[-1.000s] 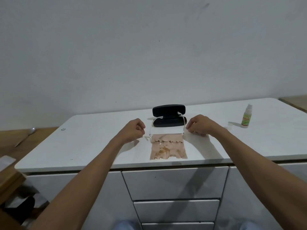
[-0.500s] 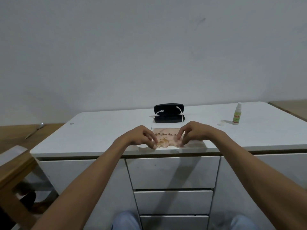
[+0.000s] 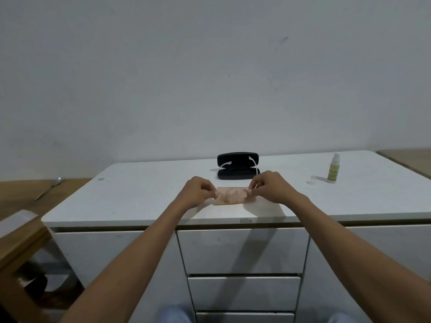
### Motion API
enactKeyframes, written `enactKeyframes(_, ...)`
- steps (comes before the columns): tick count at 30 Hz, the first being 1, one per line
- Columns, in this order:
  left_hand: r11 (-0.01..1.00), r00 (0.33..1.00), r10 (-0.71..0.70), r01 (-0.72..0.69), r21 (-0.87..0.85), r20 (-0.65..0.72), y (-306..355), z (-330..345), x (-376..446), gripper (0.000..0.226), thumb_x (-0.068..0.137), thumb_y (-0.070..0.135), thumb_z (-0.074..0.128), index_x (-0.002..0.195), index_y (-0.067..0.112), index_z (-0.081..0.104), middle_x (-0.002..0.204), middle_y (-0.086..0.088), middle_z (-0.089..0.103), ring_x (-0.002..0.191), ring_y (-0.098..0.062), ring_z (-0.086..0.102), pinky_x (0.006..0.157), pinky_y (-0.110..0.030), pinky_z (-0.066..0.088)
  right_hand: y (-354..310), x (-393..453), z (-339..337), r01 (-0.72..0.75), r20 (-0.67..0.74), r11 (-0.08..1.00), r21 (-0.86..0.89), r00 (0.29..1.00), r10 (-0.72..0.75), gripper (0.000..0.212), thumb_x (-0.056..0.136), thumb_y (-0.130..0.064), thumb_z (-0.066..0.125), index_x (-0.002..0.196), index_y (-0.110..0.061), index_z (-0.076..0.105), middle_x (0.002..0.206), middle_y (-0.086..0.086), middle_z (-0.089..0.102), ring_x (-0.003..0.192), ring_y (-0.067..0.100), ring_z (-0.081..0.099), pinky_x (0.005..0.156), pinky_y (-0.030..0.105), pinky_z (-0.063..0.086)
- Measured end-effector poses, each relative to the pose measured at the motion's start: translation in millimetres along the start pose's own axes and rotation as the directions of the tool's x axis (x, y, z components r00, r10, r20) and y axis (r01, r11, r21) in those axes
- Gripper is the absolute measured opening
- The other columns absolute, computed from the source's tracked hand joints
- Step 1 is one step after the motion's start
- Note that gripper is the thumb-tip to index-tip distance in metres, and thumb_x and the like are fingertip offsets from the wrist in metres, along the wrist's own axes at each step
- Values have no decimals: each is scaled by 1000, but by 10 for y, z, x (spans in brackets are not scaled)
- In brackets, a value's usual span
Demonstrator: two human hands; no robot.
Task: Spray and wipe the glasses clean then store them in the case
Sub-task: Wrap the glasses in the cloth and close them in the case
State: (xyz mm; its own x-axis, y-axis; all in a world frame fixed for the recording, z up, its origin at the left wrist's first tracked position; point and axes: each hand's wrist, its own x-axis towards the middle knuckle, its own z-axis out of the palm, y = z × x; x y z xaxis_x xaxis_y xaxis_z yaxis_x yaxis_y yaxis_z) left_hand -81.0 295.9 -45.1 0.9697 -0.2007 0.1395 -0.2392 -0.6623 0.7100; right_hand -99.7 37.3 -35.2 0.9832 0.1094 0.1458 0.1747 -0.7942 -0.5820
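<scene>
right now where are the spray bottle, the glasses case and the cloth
spray bottle (image 3: 333, 170), head view, on its label
glasses case (image 3: 236, 175), head view, on its lower half
cloth (image 3: 231, 197), head view, on its middle

Clear glasses (image 3: 253, 164) before open black case (image 3: 238, 166), patterned cloth (image 3: 231, 198) nearer.

The cloth (image 3: 229, 196) is now folded in half, its near edge brought up by the left hand (image 3: 194, 192) and right hand (image 3: 271, 187), each pinching a corner.
</scene>
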Motion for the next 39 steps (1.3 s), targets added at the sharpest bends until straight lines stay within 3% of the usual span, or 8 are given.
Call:
enactKeyframes(6, 979, 960, -108, 58, -193, -260, 72, 176, 109, 9, 83, 6, 73, 80, 10, 81, 84, 1, 78, 82, -8, 68, 67, -14, 46, -57, 75, 143, -87, -292, 995, -45, 954, 70, 9, 88, -25, 69, 89, -23, 78, 84, -3, 69, 82, 21, 67, 64, 29, 44)
enactKeyframes(11, 967, 933, -172, 99, -233, -316, -21, 355, 190, 19, 78, 4, 69, 68, 17, 79, 75, 6, 77, 82, -14, 72, 78, -35, 60, -53, 145, 287, -138, -323, 964, -226, 945, 60, 18, 91, -28, 65, 95, -17, 79, 91, 6, 74, 83, 29, 69, 66, 31, 49)
enactKeyframes(17, 982, 902, -186, 159, -100, -391, -2, 448, 242, 12, 80, 18, 71, 69, 21, 73, 71, 7, 71, 76, -17, 69, 65, -28, 53, 0, 194, 400, -154, -349, 924, -351, 937, 24, 27, 97, -34, 62, 101, -12, 76, 93, 10, 73, 85, 30, 69, 71, 33, 51)
enactKeyframes(22, 983, 889, -155, 183, 26, -432, -1, 492, 242, 23, 84, 33, 75, 78, 15, 62, 74, 6, 62, 72, -20, 62, 58, -29, 41, 74, 175, 425, -53, -400, 974, -222, 916, -41, 26, 97, -36, 62, 116, -24, 75, 97, 11, 76, 93, 34, 70, 73, 34, 46)
enactKeyframes(26, 989, 884, -81, 129, 75, -461, -6, 465, 241, 30, 84, 37, 78, 96, 20, 57, 87, 2, 63, 78, -20, 61, 66, -34, 50, 127, 131, 415, 125, -578, 976, -178, 789, -207, 7, 88, -28, 74, 91, -22, 78, 55, 2, 68, 56, 31, 67, 55, 27, 41)
enactKeyframes(28, 994, 887, -36, 77, 71, -460, -18, 442, 222, 26, 84, 33, 78, 99, 23, 59, 95, 4, 64, 84, -17, 61, 71, -35, 53, 139, 89, 386, 171, -642, 976, -136, 735, -219, 13, 86, -24, 78, 85, -16, 69, 49, -3, 60, 44, 24, 57, 49, 25, 40)
enactKeyframes(34, 998, 890, 51, -24, 66, -452, -51, 401, 190, 9, 87, 18, 74, 90, 24, 69, 89, 11, 72, 78, -15, 67, 74, -35, 58, 215, 101, 372, 139, -632, 988, 60, 772, -70, 26, 87, -23, 75, 110, -16, 63, 87, -8, 69, 57, 15, 61, 65, 28, 51)
enactKeyframes(39, 973, 904, 203, -142, 182, -376, -99, 340, 215, 13, 91, 16, 69, 101, 23, 74, 89, 8, 73, 83, -18, 65, 78, -39, 55, 232, 151, 359, 119, -565, 985, 129, 825, -26, 11, 92, -22, 73, 102, -21, 75, 85, -13, 72, 65, 16, 69, 72, 38, 59)
